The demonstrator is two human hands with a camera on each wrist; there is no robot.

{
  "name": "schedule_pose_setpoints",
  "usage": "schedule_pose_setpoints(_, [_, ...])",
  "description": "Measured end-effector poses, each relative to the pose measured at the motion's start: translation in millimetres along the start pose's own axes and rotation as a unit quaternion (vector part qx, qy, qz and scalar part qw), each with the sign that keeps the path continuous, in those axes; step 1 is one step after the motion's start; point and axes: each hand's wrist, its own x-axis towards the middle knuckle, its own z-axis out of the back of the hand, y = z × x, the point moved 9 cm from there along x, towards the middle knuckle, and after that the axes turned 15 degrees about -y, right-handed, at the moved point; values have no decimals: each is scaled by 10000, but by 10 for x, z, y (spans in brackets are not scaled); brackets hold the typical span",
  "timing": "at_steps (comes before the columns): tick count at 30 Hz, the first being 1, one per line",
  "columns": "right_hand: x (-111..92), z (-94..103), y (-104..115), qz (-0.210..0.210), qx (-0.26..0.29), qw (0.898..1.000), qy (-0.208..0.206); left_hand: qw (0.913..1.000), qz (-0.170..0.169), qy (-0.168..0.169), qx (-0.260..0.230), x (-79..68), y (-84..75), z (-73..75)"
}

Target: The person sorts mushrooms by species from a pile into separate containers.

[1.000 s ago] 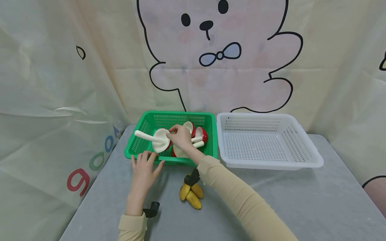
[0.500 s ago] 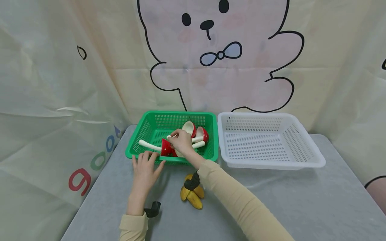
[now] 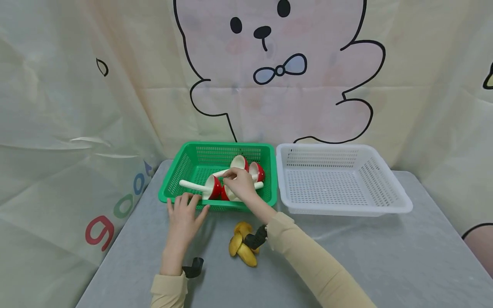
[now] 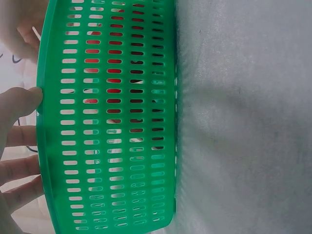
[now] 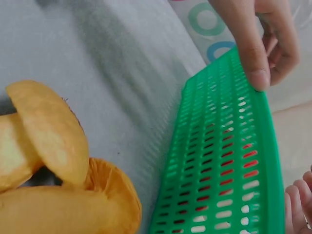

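My left hand (image 3: 184, 219) holds the near rim of the green basket (image 3: 169, 188); its thumb (image 4: 22, 103) lies on the rim and the fingers reach over it. In the basket lie several toy mushrooms with red caps and white stems. One mushroom (image 3: 208, 187) lies at the front left, its stem pointing left. At the back are another mushroom (image 3: 239, 161) and a second mushroom (image 3: 257, 172). My right hand (image 3: 242, 185) hovers over the basket with loosely bent fingers, partly covering the mushrooms there. Its fingertips (image 5: 298, 204) show no object between them.
Yellow toy mushrooms (image 3: 245, 252) lie in a cluster on the grey table (image 3: 327, 256), before the green basket and below my right wrist. A white basket (image 3: 343, 179) stands right beside the green one. A printed cloth (image 3: 316, 111) hangs behind both.
The front-left mushroom left my right fingers, dropped and turned from cap underside facing up onto its side, stem pointing left. My right hand then shifted slightly right. The left hand stayed.
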Motion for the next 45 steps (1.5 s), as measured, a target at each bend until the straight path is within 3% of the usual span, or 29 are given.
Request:
schedule_pose_setpoints(12, [-212, 350, -106, 90, 491, 9987, -141, 9998, 114, 139, 9, -10, 4, -7])
schedule_pose_setpoints(27, [-620, 934, -119, 398, 853, 9946, -431, 9998, -137, -137, -14, -10, -74, 8])
schedule_pose_setpoints(30, [-701, 1066, -159, 441, 806, 9946, -482, 9985, -352, -421, -88, -4, -136, 63])
schedule_pose_setpoints(35, [-813, 1349, -243, 913, 727, 9902, -772, 9891, -1073, -983, -234, 2, -392, 140])
schedule_pose_setpoints(38, [-894, 1521, -218, 1343, 712, 9829, -1041, 9846, -1356, -1079, -223, -1, -546, 146])
schedule_pose_setpoints(45, [-1015, 1844, -336, 2070, 706, 9630, -1573, 9788, -1827, -877, -294, -84, -833, 62])
